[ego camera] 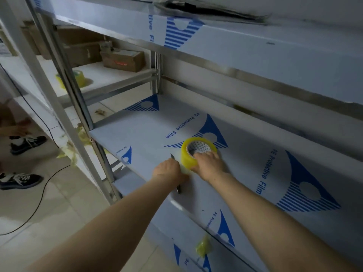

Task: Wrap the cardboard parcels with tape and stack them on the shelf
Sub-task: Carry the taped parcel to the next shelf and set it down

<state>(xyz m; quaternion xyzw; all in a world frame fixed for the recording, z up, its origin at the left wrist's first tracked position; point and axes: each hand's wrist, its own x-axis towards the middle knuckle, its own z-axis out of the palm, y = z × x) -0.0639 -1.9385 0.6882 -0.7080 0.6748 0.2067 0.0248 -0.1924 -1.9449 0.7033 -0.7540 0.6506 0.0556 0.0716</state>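
Observation:
A roll of yellow tape [188,154] stands on the film-covered metal shelf [141,134] in front of me. My right hand [210,163] grips the roll from the near side, fingers hooked into its core. My left hand [169,170] is closed round a thin knife [173,158], whose blade points up beside the roll and whose handle end sticks out below the fist. Taped cardboard parcels [123,59] sit on a farther shelf at the upper left. No parcel lies on the shelf under my hands.
A second yellow tape roll [78,79] lies on the far shelf. An upper shelf [255,52] overhangs my hands. Shelf posts [64,107] stand to the left. A black cable [41,197] and another person's shoes [27,144] are on the tiled floor. Tape scraps cling to the frame.

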